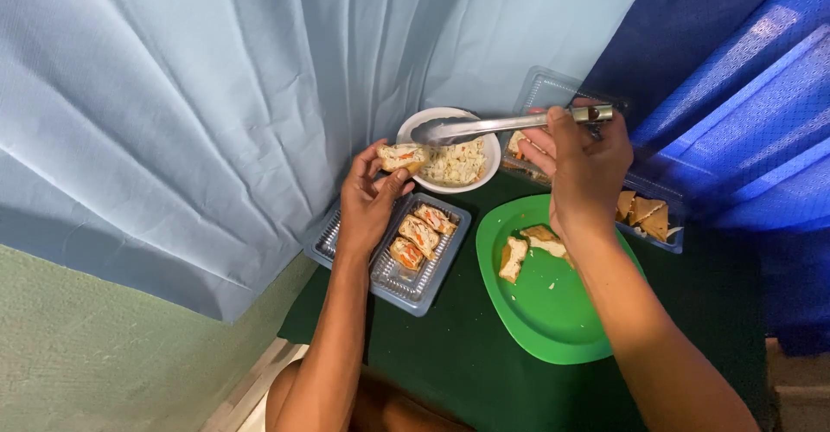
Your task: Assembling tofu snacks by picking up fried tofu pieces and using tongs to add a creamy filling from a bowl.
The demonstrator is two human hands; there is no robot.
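My left hand (367, 203) holds a filled sandwich piece (401, 156) up beside a white bowl (494, 147) of pale shredded salad. My right hand (586, 168) grips metal tongs (484, 127), whose tips hang over the bowl. Below my left hand lies a clear plastic tray (418, 288) with three filled sandwich pieces (421, 233) in it. A green plate (553, 311) under my right forearm carries bread pieces (513, 258).
A second clear plastic container (661, 233) at the right holds triangular bread slices (644, 211); its open lid (546, 89) stands behind my right hand. All rest on a dark green tablecloth (467, 354). Pale blue curtain (216, 95) at left, dark blue curtain (735, 77) at right.
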